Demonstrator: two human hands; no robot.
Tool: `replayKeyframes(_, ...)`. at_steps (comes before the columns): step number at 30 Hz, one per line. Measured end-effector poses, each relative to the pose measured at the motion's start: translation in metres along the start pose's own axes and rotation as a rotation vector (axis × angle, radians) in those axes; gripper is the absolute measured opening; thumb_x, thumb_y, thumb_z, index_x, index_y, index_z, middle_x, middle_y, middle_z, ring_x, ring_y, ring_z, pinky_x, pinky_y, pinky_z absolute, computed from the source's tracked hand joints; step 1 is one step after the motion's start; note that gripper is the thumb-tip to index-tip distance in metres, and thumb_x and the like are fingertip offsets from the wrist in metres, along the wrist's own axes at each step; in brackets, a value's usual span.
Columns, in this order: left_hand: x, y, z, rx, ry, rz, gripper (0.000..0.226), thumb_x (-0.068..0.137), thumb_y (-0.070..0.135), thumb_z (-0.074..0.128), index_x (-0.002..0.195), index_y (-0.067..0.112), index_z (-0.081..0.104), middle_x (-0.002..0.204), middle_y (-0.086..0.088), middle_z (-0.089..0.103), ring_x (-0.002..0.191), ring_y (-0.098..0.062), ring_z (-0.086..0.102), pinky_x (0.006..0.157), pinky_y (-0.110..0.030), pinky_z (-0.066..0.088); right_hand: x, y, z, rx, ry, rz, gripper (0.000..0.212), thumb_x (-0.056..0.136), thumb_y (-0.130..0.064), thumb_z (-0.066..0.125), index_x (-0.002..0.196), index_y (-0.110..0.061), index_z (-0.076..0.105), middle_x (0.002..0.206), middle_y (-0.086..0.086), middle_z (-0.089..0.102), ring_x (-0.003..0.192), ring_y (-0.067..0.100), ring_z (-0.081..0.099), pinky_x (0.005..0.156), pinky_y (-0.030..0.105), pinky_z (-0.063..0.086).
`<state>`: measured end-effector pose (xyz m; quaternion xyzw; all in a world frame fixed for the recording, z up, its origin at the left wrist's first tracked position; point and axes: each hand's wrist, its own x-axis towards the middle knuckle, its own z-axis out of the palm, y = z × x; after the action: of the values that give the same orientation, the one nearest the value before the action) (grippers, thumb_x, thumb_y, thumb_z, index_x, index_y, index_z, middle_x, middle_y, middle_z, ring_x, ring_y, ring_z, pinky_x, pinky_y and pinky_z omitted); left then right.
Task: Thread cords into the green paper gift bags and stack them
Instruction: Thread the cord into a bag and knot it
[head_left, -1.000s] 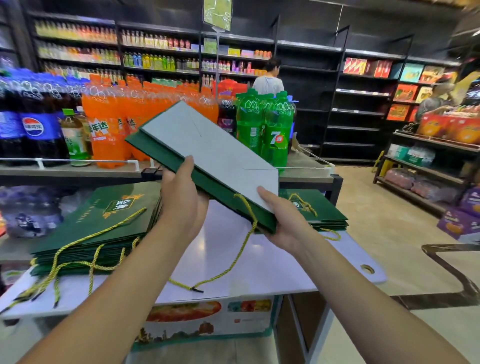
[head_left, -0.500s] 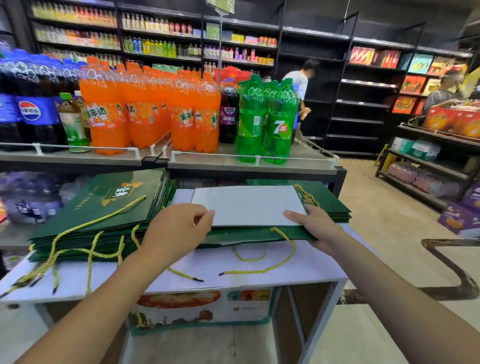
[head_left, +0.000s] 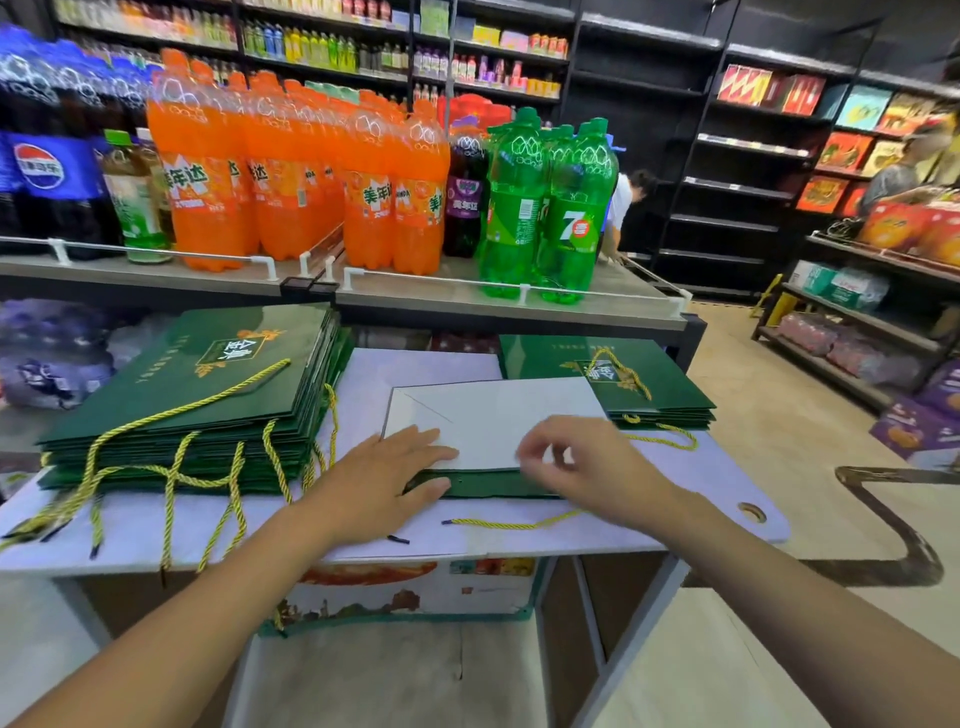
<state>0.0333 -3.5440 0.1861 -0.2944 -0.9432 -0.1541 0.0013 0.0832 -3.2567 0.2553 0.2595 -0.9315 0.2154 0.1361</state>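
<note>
The left hand (head_left: 379, 473) is laid flat with straight fingers on the near left corner of the folded green gift bag (head_left: 498, 415). The right hand (head_left: 592, 467) is seen above its near edge with loosely curled fingers; through blur, whether anything is pinched cannot be told. The bag is laid flat on the white table (head_left: 675, 525) between two bag stacks (head_left: 182, 395), pale base panel upward, long axis left to right, with a yellow cord (head_left: 514, 523) stretched just before it.

The left hand (head_left: 384, 478) lies flat on a folded green bag (head_left: 498, 415) on the desk (head_left: 675, 525), the right hand (head_left: 587, 467) hangs just above it with bent fingers, and a yellow cord (head_left: 514, 523) lies in front.
</note>
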Motion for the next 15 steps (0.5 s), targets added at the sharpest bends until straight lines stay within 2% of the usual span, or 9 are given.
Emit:
replayKeyframes(2,0.001,-0.001,0.003,0.019,0.020,-0.001,0.061,0.099,0.071,0.035,0.156,0.050,0.029,0.169,0.021,0.011,0.156,-0.002,0.003,0.127,-0.036,0.005,-0.006,-0.022,0.022,-0.049,-0.224,-0.120,0.018,0.099,-0.038,0.062,0.107,-0.028,0.075,0.100,-0.014,0.069,0.091,0.004,0.061,0.081,0.025,0.049)
replayKeyframes(3,0.001,-0.002,0.004,0.023,0.037,-0.005,0.062,0.097,0.073,0.039,0.155,0.051,0.029,0.168,0.022,0.012,0.156,-0.002,0.004,0.127,-0.036,0.006,-0.009,-0.027,0.034,-0.084,-0.271,-0.146,0.024,0.099,-0.043,0.060,0.113,-0.029,0.073,0.103,-0.012,0.066,0.096,0.006,0.058,0.084,0.028,0.048)
replayKeyframes(6,0.001,-0.005,0.007,0.012,0.086,-0.006,0.065,0.092,0.076,0.042,0.152,0.053,0.031,0.167,0.023,0.017,0.155,-0.002,0.008,0.128,-0.038,0.006,-0.013,-0.030,0.059,-0.080,-0.242,-0.142,0.025,0.098,-0.044,0.062,0.115,-0.028,0.070,0.105,-0.007,0.060,0.103,0.013,0.054,0.089,0.033,0.046)
replayKeyframes(8,0.000,-0.006,0.007,0.002,0.112,-0.001,0.066,0.089,0.077,0.039,0.150,0.052,0.035,0.167,0.022,0.020,0.155,-0.004,0.010,0.128,-0.039,0.009,-0.014,-0.032,0.059,0.013,-0.225,-0.069,0.018,0.097,-0.041,0.065,0.108,-0.027,0.068,0.102,-0.009,0.061,0.098,0.008,0.054,0.089,0.033,0.048)
replayKeyframes(10,-0.002,-0.005,0.006,-0.009,0.130,0.004,0.067,0.086,0.075,0.039,0.148,0.049,0.040,0.166,0.021,0.021,0.155,-0.004,0.010,0.128,-0.040,0.010,-0.013,-0.032,0.058,0.087,-0.230,-0.012,0.017,0.097,-0.032,0.066,0.112,-0.023,0.067,0.096,-0.008,0.065,0.090,0.006,0.056,0.083,0.030,0.049)
replayKeyframes(12,-0.003,-0.003,0.005,-0.019,0.141,0.008,0.066,0.084,0.072,0.040,0.144,0.045,0.043,0.166,0.021,0.021,0.155,-0.003,0.011,0.128,-0.041,0.009,-0.012,-0.034,0.057,0.039,-0.253,-0.032,0.019,0.098,-0.026,0.065,0.115,-0.020,0.069,0.093,-0.006,0.067,0.089,0.008,0.057,0.083,0.030,0.048)
replayKeyframes(15,-0.005,-0.002,0.004,-0.041,0.141,-0.001,0.068,0.080,0.068,0.043,0.142,0.041,0.044,0.165,0.021,0.026,0.155,-0.004,0.014,0.128,-0.044,0.010,-0.009,-0.039,0.051,-0.076,-0.296,-0.082,0.014,0.101,-0.023,0.060,0.106,-0.018,0.071,0.099,-0.003,0.066,0.094,0.011,0.056,0.087,0.032,0.047)
